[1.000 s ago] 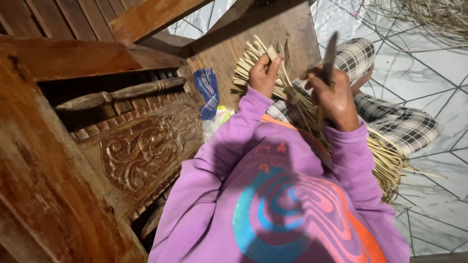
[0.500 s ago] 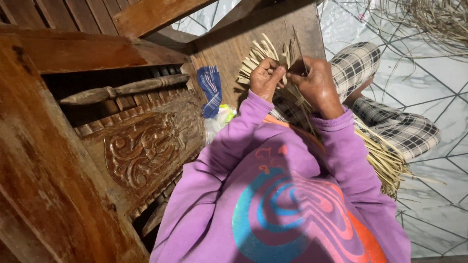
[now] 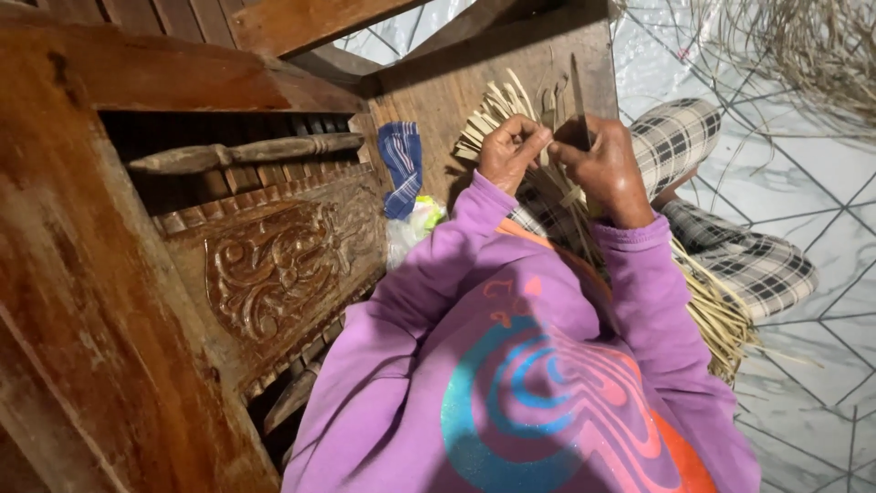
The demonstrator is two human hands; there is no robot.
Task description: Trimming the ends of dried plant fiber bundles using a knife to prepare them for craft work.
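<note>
Hands, left hand (image 3: 509,151) and right hand (image 3: 598,164), pinch one straw bundle (image 3: 547,183)

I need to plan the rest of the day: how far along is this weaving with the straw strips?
Done: little that shows, only a fan of strips gathered upright. In hand: left hand and right hand pinch strips together at the fan's base. Left: long loose strips trail unwoven over the lap, and a pile lies on the floor.
</note>
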